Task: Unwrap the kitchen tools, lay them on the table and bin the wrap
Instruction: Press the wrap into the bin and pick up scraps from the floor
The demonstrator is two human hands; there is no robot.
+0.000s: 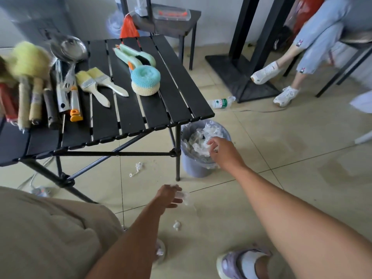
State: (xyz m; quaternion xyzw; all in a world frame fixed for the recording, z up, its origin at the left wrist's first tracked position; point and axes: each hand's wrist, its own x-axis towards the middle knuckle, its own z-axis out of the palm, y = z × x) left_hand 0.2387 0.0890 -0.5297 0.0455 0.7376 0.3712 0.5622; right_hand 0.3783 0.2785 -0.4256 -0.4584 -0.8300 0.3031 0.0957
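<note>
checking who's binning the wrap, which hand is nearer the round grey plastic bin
Right. The right hand is over the round grey plastic bin, fingers among the crumpled clear wrap inside. The left hand is short of the bin, above the tiled floor.

On the bench (181, 93) a bundle of long-handled tools (30, 87) lies along the left edge, the ladle (68, 49) just right of it. Two brushes (100, 83) lie side by side near the middle; right of them sits a stack of scrubbers (145, 79), with a handled scrubber (134, 57) behind it. The bin (193, 164) stands on the floor off the near right corner, wrap (201, 135) in it (the right hand (221, 150) is over its rim). The left hand (171, 196) is nearer, over the floor. A scrap (136, 168) lies under the bench; a bottle (220, 103) lies beyond the right edge.
</note>
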